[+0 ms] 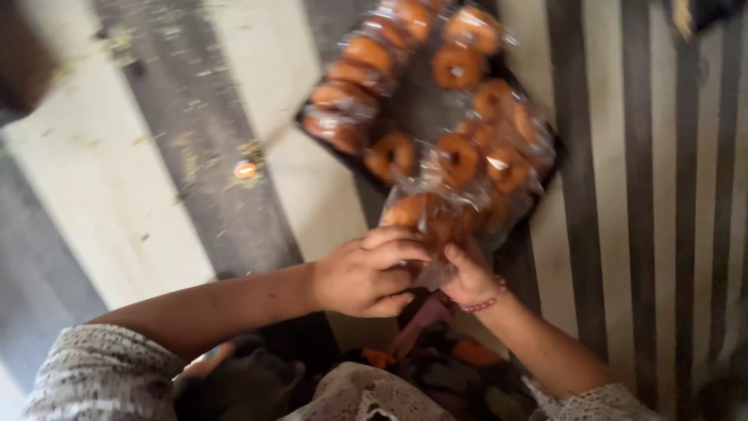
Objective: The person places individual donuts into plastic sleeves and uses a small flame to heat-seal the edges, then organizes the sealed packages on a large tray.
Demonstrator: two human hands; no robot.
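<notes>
A dark tray [417, 101] lies on a striped mat and carries several brown ring-shaped doughnuts [457, 65], each wrapped in clear plastic. At the tray's near edge both my hands meet on one wrapped doughnut [421, 212]. My left hand [366, 273] curls its fingers over the lower end of the clear wrap. My right hand [471, 274], with a pink bead bracelet at the wrist, pinches the same wrap from the right. The picture is blurred by motion.
The mat [117, 171] has wide cream and grey stripes with bits of debris on it. A small orange scrap [245, 169] lies left of the tray. Dark cloth and orange pieces sit in my lap [436, 366].
</notes>
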